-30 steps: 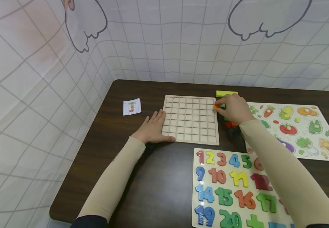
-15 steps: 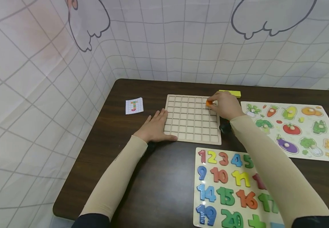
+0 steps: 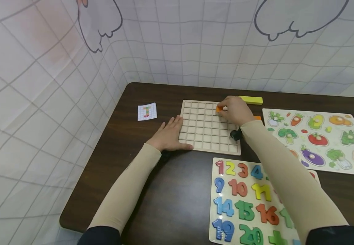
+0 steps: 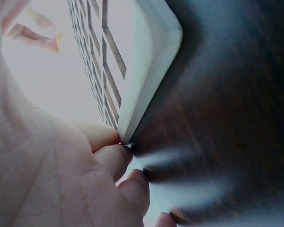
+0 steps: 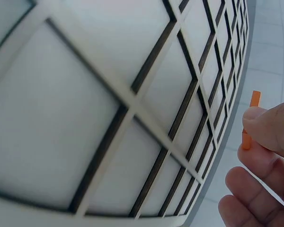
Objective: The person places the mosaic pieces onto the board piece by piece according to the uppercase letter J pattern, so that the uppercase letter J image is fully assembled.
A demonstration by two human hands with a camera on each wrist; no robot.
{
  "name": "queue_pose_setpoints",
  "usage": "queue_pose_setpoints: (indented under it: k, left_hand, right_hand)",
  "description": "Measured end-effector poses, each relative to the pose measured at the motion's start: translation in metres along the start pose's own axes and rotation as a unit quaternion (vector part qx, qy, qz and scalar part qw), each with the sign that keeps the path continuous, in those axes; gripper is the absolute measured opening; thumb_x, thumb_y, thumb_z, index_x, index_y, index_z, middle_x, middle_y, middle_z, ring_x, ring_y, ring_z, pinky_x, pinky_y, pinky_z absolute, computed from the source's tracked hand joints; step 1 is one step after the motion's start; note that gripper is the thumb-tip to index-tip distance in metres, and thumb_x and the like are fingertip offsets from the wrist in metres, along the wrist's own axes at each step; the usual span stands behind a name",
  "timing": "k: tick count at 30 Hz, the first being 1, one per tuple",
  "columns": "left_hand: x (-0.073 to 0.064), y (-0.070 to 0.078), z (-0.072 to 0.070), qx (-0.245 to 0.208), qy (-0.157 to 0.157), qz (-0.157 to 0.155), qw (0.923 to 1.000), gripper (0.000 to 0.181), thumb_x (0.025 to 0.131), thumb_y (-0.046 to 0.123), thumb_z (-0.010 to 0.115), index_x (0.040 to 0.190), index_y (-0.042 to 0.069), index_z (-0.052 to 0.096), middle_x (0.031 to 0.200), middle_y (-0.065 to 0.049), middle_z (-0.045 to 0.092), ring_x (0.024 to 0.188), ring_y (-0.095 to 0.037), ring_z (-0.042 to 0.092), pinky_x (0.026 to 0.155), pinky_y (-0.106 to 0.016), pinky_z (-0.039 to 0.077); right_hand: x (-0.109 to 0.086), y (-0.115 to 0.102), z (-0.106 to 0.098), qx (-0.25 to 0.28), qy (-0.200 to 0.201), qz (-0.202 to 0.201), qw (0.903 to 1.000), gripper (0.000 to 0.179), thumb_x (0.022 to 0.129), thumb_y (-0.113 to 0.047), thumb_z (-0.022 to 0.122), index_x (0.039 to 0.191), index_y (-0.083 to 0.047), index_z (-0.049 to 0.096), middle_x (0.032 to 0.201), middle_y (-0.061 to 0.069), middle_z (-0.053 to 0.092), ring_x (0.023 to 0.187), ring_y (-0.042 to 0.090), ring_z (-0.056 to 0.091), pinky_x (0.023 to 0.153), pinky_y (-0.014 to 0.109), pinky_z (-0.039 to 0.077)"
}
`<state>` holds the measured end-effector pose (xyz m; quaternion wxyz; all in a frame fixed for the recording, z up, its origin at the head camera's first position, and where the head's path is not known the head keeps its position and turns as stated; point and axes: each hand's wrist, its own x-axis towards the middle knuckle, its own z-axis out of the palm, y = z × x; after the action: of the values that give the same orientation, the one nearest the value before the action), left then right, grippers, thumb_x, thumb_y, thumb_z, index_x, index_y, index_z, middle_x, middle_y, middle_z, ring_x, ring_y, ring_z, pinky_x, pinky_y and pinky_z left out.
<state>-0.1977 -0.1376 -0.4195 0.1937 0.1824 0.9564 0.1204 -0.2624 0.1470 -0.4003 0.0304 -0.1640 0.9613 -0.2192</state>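
A pale wooden grid board (image 3: 213, 150) lies on the dark table, its square cells bare. My left hand (image 3: 171, 134) rests along its left edge, fingers extended and thumb at the lower left corner. In the left wrist view, the fingertips meet the edge of the board (image 4: 149, 80). Over the board's upper right part, my right hand (image 3: 236, 110) pinches a small orange tile (image 3: 219, 109) between thumb and finger. The right wrist view shows this thin tile (image 5: 246, 140) edge-on, its other fingers loosely bent below.
A small card (image 3: 147, 112) with a coloured pattern lies left of the board. Beyond the right hand are a yellow bar (image 3: 251, 100) and an orange piece (image 3: 257, 117). A vegetable puzzle (image 3: 296, 143) lies to the right, a number puzzle (image 3: 250, 198) in front. A gridded cloth (image 3: 180, 44) hangs behind.
My right hand has carried the orange tile leftward from the board's right edge to over its upper cells. The left hand stays on the left edge. The head view has shifted slightly.
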Motion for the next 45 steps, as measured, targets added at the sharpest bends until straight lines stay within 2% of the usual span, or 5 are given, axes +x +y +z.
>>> queue_pose_setpoints:
  k: [12, 21, 30, 39, 45]
  left_hand:
    - [0.004, 0.003, -0.002, 0.006, -0.003, 0.001, 1.0, 0.127, 0.083, 0.078, 0.066, 0.168, 0.009, 0.002, 0.177, -0.01, 0.0, 0.165, -0.03, 0.005, 0.133, -0.056, 0.012]
    - [0.005, 0.008, 0.001, 0.003, -0.007, 0.007, 0.9999, 0.127, 0.083, 0.079, 0.066, 0.168, 0.01, 0.001, 0.177, -0.008, 0.0, 0.165, -0.029, 0.004, 0.133, -0.056, 0.011]
    - [0.007, 0.009, -0.004, 0.018, 0.002, 0.011, 0.9998, 0.127, 0.083, 0.08, 0.064, 0.168, 0.01, 0.001, 0.178, -0.007, 0.0, 0.165, -0.028, 0.005, 0.133, -0.055, 0.012]
    - [0.004, 0.007, -0.005, 0.019, 0.001, 0.007, 0.9998, 0.127, 0.083, 0.08, 0.066, 0.168, 0.009, 0.003, 0.177, -0.009, 0.002, 0.165, -0.029, 0.008, 0.132, -0.055, 0.014]
    - [0.0, 0.0, -0.003, 0.013, -0.002, -0.003, 0.9999, 0.128, 0.082, 0.08, 0.066, 0.168, 0.009, 0.004, 0.177, -0.01, 0.003, 0.165, -0.03, 0.008, 0.132, -0.056, 0.014]
  right_hand:
    - [0.02, -0.025, 0.014, 0.003, -0.025, -0.012, 0.9996, 0.032, 0.099, -0.01, 0.068, 0.13, -0.003, 0.072, 0.126, 0.019, 0.07, 0.112, 0.037, 0.066, 0.095, 0.05, 0.056]
    - [0.031, -0.035, 0.025, -0.04, -0.026, -0.012, 0.9988, 0.03, 0.096, -0.013, 0.069, 0.125, -0.01, 0.077, 0.129, 0.014, 0.072, 0.12, 0.035, 0.067, 0.099, 0.051, 0.056]
    - [0.036, -0.039, 0.019, -0.051, -0.022, 0.011, 0.9984, 0.03, 0.097, -0.016, 0.069, 0.126, -0.011, 0.077, 0.137, 0.013, 0.07, 0.125, 0.038, 0.065, 0.101, 0.054, 0.055]
    - [0.037, -0.04, 0.021, -0.03, -0.034, 0.015, 0.9989, 0.033, 0.097, -0.016, 0.07, 0.129, -0.01, 0.075, 0.138, 0.014, 0.068, 0.125, 0.039, 0.064, 0.101, 0.055, 0.054]
    - [0.036, -0.034, 0.023, 0.003, -0.03, 0.022, 0.9993, 0.04, 0.099, -0.022, 0.071, 0.136, -0.009, 0.069, 0.14, 0.016, 0.064, 0.125, 0.038, 0.063, 0.101, 0.054, 0.054]
